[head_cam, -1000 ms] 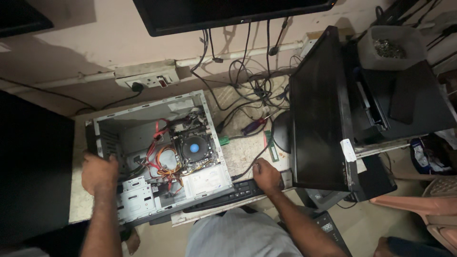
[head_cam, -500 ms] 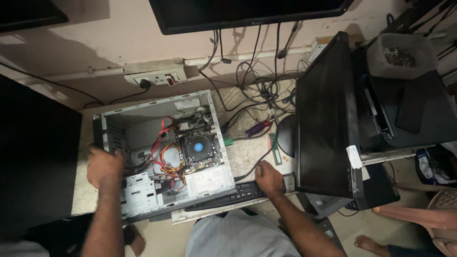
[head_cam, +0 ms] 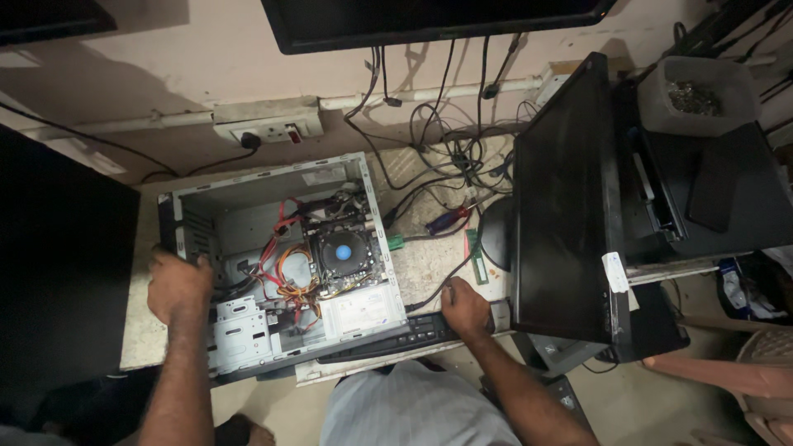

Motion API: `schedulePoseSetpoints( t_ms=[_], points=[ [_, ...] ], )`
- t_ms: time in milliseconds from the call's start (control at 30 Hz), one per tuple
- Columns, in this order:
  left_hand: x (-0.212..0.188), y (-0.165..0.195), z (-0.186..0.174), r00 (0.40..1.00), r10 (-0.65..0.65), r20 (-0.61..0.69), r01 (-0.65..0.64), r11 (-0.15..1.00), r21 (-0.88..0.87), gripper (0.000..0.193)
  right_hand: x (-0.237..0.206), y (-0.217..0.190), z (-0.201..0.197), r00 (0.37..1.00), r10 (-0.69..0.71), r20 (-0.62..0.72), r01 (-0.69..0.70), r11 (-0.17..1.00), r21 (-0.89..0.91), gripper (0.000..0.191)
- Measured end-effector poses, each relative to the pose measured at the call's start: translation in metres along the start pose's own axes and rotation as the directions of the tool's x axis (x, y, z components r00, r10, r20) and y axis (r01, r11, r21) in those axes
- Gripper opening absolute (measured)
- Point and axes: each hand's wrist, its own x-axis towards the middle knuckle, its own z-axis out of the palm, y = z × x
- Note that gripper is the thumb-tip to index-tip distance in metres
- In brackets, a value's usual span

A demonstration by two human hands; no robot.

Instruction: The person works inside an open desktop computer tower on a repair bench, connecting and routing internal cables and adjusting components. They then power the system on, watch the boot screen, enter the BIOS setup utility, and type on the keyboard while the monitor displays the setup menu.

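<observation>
An open computer case [head_cam: 281, 256] is lying on its side on a pale tabletop [head_cam: 429, 264], its inner parts facing up toward the head camera. The person's left hand [head_cam: 178, 287] is resting on the case's left edge, fingers curled over the metal rim in a closed grip on it. The right hand [head_cam: 465, 310] is lying flat on the right end of a black keyboard [head_cam: 388, 337], which is sitting along the front edge of the tabletop just beside the case; this grip is open, holding nothing. Inside the case, a round cooling fan with a blue centre [head_cam: 343, 252] is sitting among red and orange cables [head_cam: 281, 268]. A red-handled screwdriver [head_cam: 450, 219] is lying near a tangle of black cords [head_cam: 454, 157] behind the right hand. A dark monitor [head_cam: 566, 206] is standing to the right, and a white wall socket [head_cam: 268, 124] is showing above the case.
</observation>
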Motion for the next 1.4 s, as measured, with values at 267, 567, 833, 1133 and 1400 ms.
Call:
schedulePoseSetpoints(
  t_ms=[267, 567, 833, 1133, 1400],
  points=[
    [0.001, 0.0, 0.0, 0.999, 0.02, -0.046, -0.02, 1.0, 0.006, 0.068, 0.001, -0.001, 0.002, 1.0, 0.022, 0.011, -0.022, 1.0, -0.002, 0.02],
    [0.01, -0.002, 0.0, 0.999, 0.025, -0.039, -0.026, 1.0, -0.009, 0.071, 0.006, -0.004, 0.002, 0.993, 0.033, 0.115, -0.031, 0.999, -0.02, 0.021],
    [0.014, -0.002, -0.005, 0.998, 0.034, -0.052, -0.035, 0.999, -0.013, 0.075, 0.01, -0.009, -0.002, 0.977, 0.065, 0.203, -0.07, 0.997, 0.016, 0.023],
    [0.014, -0.006, -0.002, 0.995, 0.061, -0.078, -0.063, 0.998, -0.024, 0.078, 0.005, -0.011, 0.009, 0.985, 0.127, 0.114, -0.125, 0.992, -0.029, 0.022],
    [0.009, -0.003, -0.006, 0.99, 0.077, -0.12, -0.08, 0.996, -0.025, 0.078, 0.004, -0.014, 0.008, 0.987, 0.126, 0.102, -0.123, 0.992, -0.033, 0.019]
  ],
)
